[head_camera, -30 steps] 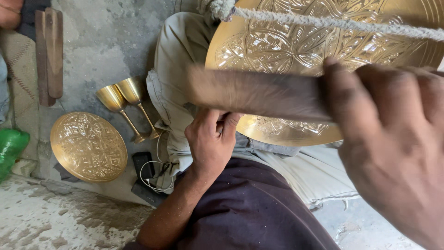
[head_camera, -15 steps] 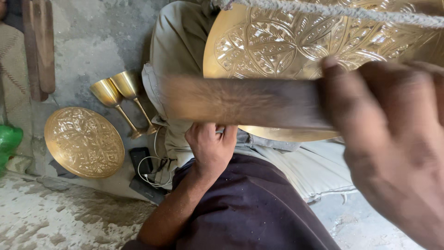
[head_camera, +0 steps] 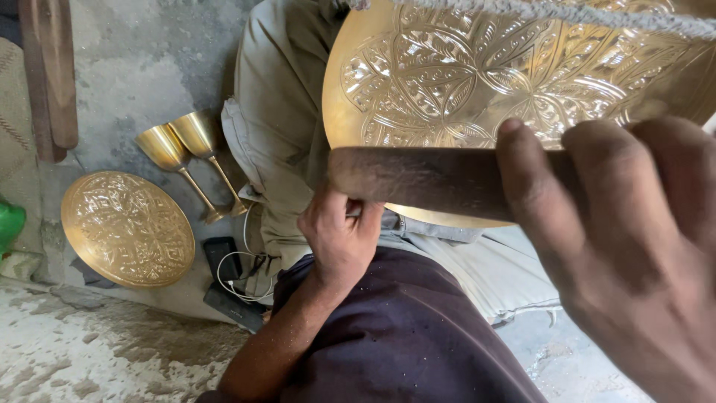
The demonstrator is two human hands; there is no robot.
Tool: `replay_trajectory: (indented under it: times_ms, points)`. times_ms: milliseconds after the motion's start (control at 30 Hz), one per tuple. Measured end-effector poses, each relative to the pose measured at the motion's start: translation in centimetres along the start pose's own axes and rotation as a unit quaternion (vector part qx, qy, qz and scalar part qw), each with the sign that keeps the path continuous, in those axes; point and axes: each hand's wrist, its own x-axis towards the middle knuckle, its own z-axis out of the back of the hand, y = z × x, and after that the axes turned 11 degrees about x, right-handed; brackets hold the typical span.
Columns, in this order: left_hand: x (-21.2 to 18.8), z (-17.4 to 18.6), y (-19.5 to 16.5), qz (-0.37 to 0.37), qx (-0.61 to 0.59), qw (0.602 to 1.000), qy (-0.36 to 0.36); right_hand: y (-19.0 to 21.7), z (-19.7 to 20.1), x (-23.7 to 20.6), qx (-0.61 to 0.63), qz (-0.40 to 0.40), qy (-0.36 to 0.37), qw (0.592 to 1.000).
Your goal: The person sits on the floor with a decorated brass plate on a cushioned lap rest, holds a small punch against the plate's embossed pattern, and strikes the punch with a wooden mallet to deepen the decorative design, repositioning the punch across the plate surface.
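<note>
A large engraved brass plate (head_camera: 477, 82) rests tilted on my lap, over grey trousers. My right hand (head_camera: 634, 246), close to the camera, is shut on a dark wooden handle (head_camera: 418, 179) that reaches left across the plate's lower edge. My left hand (head_camera: 339, 239) sits below that edge with its fingers curled around a thin metal tool (head_camera: 355, 213). Most of this tool is hidden by the hand and the handle. A rough rope (head_camera: 567, 11) runs across the top of the plate.
On the concrete floor at left lie a smaller engraved brass plate (head_camera: 127, 227) and two brass goblets (head_camera: 186, 149). A black phone with a white cable (head_camera: 224, 261) lies beside my leg. A wooden plank (head_camera: 48, 75) stands at the upper left, and a green object (head_camera: 9, 224) shows at the left edge.
My right hand and the wooden handle have dropped slightly and shifted toward the plate's lower edge. My left hand has stayed at that edge.
</note>
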Motion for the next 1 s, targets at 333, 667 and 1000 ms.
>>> replay_trajectory:
  times_ms: [333, 667, 1000]
  points:
    - [1.3, 1.5, -1.7, -0.068, -0.055, 0.996, 0.025, -0.7, -0.6, -1.6, -0.003, 0.029, 0.017, 0.999]
    - [0.2, 0.1, -2.0, 0.048, -0.033, 0.998, 0.039, 0.9, 1.2, 0.1, -0.018, -0.004, -0.008, 1.000]
    - [5.6, 7.2, -4.1, -0.024, 0.014, 1.000, 0.002, 0.6, -0.7, -7.6, 0.177, -0.231, -0.073, 0.954]
